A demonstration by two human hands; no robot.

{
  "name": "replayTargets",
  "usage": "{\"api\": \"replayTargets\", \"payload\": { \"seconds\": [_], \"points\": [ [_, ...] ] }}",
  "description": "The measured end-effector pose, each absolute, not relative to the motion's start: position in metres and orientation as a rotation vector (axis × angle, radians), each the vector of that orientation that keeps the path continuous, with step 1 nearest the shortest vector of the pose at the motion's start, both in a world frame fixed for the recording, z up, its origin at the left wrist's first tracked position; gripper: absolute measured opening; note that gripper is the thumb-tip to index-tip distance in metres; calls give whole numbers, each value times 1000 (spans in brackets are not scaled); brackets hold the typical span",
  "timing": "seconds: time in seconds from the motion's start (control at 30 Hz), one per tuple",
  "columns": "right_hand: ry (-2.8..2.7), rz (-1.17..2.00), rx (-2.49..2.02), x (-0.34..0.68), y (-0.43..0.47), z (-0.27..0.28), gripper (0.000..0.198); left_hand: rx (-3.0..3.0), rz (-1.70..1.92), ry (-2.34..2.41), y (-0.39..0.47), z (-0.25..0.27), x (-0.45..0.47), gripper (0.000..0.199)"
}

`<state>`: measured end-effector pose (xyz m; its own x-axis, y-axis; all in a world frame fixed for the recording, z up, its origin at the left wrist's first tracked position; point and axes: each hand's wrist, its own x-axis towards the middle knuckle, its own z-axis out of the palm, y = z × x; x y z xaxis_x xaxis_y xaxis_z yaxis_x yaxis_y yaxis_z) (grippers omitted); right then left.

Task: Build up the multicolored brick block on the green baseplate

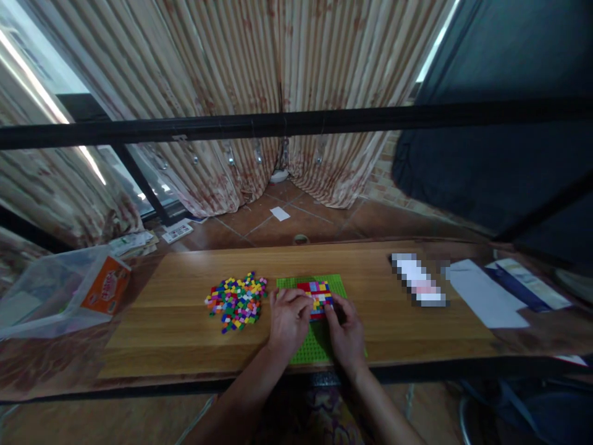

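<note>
A green studded baseplate (310, 352) lies on the wooden board in front of me. On its upper part sits a rectangle of small multicoloured building bricks (319, 288), with red, yellow, white and blue showing. My left hand (291, 318) covers the left part of this brick rectangle. Its thumb and fingers are pinched together over the bricks, and whatever they hold is hidden. With thumb and forefinger, my right hand (346, 334) grips the right edge of the rectangle. A heap of loose bricks (238, 303) in many colours spreads out left of the baseplate.
Under everything is a wooden board (171, 346). At the far left stands a clear plastic box (60, 290) with an orange label. A blurred phone-like object (419, 281) lies to the right, beside white paper (486, 293). A dark metal bar (296, 122) crosses behind the table.
</note>
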<state>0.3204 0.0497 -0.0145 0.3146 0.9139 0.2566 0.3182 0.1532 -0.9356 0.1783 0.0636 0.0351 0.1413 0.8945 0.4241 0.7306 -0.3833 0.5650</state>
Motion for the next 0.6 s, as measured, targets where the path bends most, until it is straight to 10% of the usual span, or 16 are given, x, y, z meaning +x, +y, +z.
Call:
{"api": "replayTargets", "payload": {
  "seconds": [0.6],
  "points": [
    [-1225,610,-1419,321,50,-14,32,2457,1076,1513,54,22,173,16]
  ]
}}
